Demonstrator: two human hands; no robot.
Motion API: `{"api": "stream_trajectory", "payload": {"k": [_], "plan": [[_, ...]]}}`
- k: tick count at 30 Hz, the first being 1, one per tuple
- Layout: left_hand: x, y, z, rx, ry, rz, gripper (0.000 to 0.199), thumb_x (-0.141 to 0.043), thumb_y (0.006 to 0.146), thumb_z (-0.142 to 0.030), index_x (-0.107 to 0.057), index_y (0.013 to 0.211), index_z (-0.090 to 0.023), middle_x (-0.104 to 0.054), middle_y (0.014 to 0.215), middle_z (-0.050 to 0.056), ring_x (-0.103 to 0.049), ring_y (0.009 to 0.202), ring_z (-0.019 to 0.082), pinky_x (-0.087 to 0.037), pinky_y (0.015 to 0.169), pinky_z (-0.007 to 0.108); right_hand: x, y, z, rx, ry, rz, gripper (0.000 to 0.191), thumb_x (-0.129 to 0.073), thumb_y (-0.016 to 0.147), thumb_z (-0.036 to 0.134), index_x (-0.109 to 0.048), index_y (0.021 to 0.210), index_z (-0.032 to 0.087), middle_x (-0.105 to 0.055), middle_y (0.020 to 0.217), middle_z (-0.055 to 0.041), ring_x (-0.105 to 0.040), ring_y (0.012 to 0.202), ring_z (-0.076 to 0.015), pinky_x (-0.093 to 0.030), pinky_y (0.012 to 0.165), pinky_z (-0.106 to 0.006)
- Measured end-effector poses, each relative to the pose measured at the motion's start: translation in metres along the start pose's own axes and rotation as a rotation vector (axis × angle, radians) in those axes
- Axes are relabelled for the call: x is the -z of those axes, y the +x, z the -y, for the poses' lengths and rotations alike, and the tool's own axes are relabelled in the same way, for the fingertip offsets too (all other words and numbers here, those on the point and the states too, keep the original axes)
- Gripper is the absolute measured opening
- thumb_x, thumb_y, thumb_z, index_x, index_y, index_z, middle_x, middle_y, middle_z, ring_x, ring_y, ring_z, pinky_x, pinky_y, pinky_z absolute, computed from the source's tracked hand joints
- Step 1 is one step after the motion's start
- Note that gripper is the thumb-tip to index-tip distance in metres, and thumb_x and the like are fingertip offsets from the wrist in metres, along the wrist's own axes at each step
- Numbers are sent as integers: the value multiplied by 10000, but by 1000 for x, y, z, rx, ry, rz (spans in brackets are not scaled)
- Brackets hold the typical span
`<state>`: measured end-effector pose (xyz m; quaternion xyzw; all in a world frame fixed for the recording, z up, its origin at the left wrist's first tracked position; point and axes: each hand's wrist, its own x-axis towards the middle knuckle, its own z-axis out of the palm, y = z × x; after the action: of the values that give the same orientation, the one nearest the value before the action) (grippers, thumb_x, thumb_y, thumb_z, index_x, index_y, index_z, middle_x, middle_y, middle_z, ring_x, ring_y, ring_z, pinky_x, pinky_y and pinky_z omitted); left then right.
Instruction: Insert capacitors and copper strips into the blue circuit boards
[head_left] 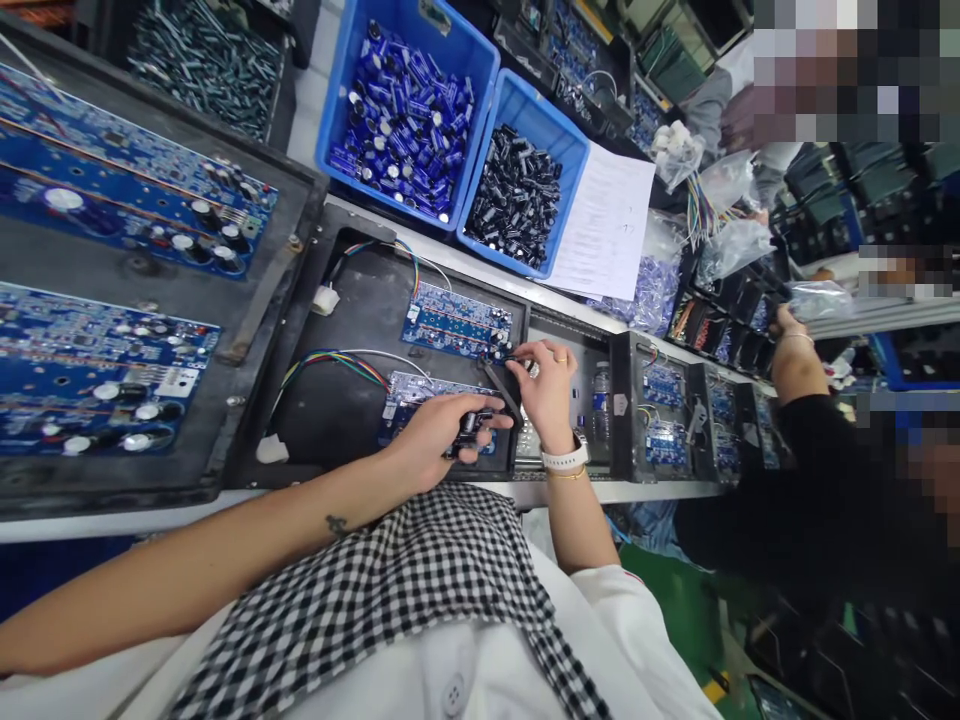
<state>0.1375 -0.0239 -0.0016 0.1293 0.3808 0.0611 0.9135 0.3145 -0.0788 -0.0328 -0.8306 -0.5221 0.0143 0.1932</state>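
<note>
My left hand [442, 435] is curled closed around several black capacitors [471, 428], low over the nearer blue circuit board [405, 388]. My right hand [544, 385], with a white watch at the wrist, pinches a small black capacitor at the right end of the farther blue circuit board [457, 320]; the fingertips partly hide it. Both boards lie in a black tray [352, 330], with coloured wires leading to white connectors [325, 299] on the left. A dark flat bar [501, 390] of the tray runs between my hands.
Behind the tray stand a blue bin [484, 60] of blue capacitors and a smaller blue bin [577, 150] of black ones. A printed sheet [611, 220] lies beside them. Larger boards [97, 370] fill the left tray. At right, a co-worker's hand [791, 325] reaches toward parts bins.
</note>
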Motion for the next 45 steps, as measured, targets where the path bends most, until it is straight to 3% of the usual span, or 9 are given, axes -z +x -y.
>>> {"api": "stream_trajectory", "payload": {"k": [7, 14, 17, 20, 23, 27, 31, 38, 45], "plan": [[17, -14, -1, -15, 1, 8, 205, -509, 889, -201, -663, 979, -99, -640, 728, 75, -482, 429, 69, -234, 319, 123, -1, -1, 1, 44, -58, -38, 18, -630, 882, 224, -646, 875, 222, -688, 991, -52, -535, 1091, -237, -286, 1055, -479], [18, -12, -2, 70, 61, 14, 310, -423, 988, -337, -558, 816, -117, -596, 656, 55, -461, 409, 63, -229, 323, 121, 0, 1, 14, 192, -242, -15, 108, -591, 901, 194, -672, 835, 219, -705, 878, -50, -549, 1075, -242, -218, 1114, -548], [22, -11, 1, 94, 47, 62, 396, -444, 977, -443, -470, 720, -142, -539, 635, 18, -457, 423, 56, -223, 328, 116, 21, -9, 33, 163, -91, 24, 139, -583, 928, 245, -702, 1000, 237, -733, 982, -51, -569, 1082, -248, -302, 1082, -540], [23, -14, 5, 106, 84, 107, 472, -463, 951, -525, -412, 669, -150, -481, 613, -5, -447, 427, 50, -219, 328, 114, 48, -31, 55, 186, 243, 229, 293, -568, 947, 283, -625, 1234, 277, -703, 1148, -33, -628, 1022, -190, -467, 969, -392], [20, -20, 11, 153, 146, 110, 433, -443, 959, -508, -457, 715, -151, -491, 631, -3, -458, 423, 62, -223, 320, 123, 59, -52, 62, 167, 374, 336, 221, -550, 952, 231, -670, 1135, 259, -714, 1051, -15, -664, 948, -149, -516, 880, -288], [21, -28, 22, 259, 235, 101, 249, -467, 944, -386, -540, 863, -162, -541, 713, 5, -521, 451, 91, -247, 315, 137, 43, -71, 42, 55, 241, 258, 160, -569, 923, 170, -701, 1000, 216, -725, 948, -32, -678, 880, -170, -531, 813, -289], [30, -32, 35, 334, 309, 121, 180, -478, 912, -290, -577, 942, -143, -579, 732, 27, -514, 450, 90, -263, 314, 143, 25, -81, 26, 78, 191, 255, 167, -556, 930, 175, -702, 994, 223, -722, 1001, -41, -676, 934, -180, -527, 854, -304], [41, -42, 40, 189, 311, 123, 263, -526, 949, -349, -621, 1013, -112, -465, 688, -18, -449, 470, 40, -233, 339, 100, 18, -86, 30, 120, 71, 209, 179, -537, 955, 214, -704, 1016, 225, -728, 1004, -39, -682, 916, -186, -522, 819, -294], [42, -46, 34, 156, 271, 108, 102, -499, 954, -242, -547, 963, -153, -451, 708, -29, -441, 457, 39, -216, 335, 107, 16, -84, 24, 191, 27, 228, 179, -533, 959, 213, -703, 1016, 210, -727, 979, -47, -688, 901, -184, -540, 800, -284]]}}
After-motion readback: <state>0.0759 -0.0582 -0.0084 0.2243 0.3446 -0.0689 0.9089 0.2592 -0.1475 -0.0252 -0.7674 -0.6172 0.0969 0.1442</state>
